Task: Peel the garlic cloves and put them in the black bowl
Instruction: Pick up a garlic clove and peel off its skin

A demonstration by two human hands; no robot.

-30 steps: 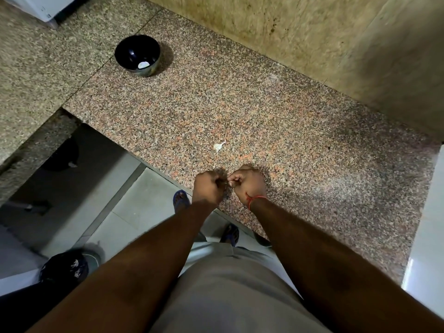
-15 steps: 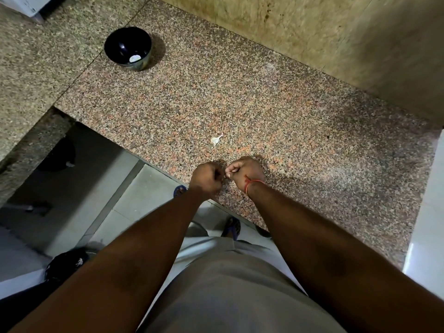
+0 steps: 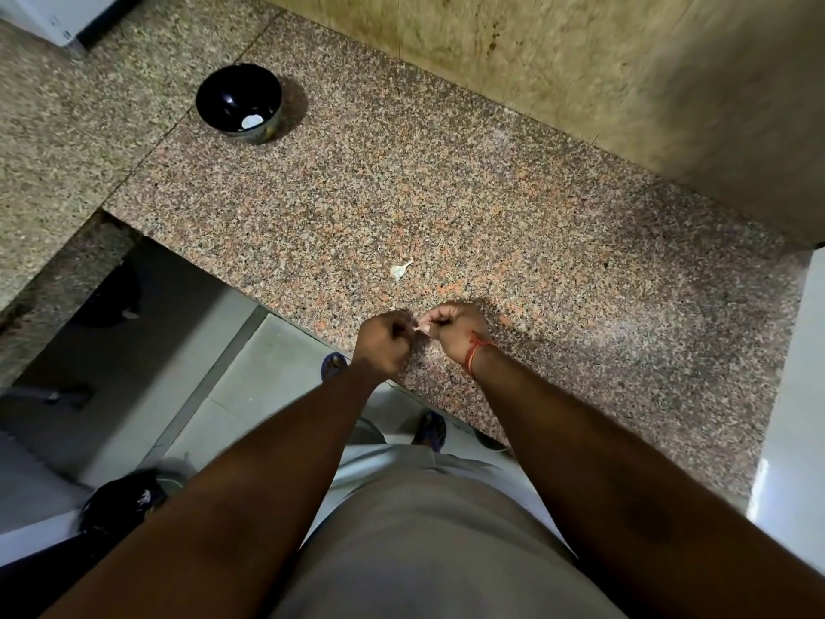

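Since half a second ago the left hand (image 3: 379,344) and right hand (image 3: 453,328) have parted slightly, both pinching a garlic clove (image 3: 421,326) over the bench (image 3: 535,243) edge. Skin probably tearing free. Black bowl (image 3: 239,102), well apart, holds one pale piece.

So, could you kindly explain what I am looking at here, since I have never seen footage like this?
There is no machine: a person wears a camera on the head, which looks down at their own bare arms. The left hand and right hand meet over the front edge of a speckled granite counter, both pinching a small pale garlic clove between them, apparently peeling it. Just beyond lies a small white garlic piece, whether clove or skin I cannot tell. Far left stands the black bowl with something pale inside.
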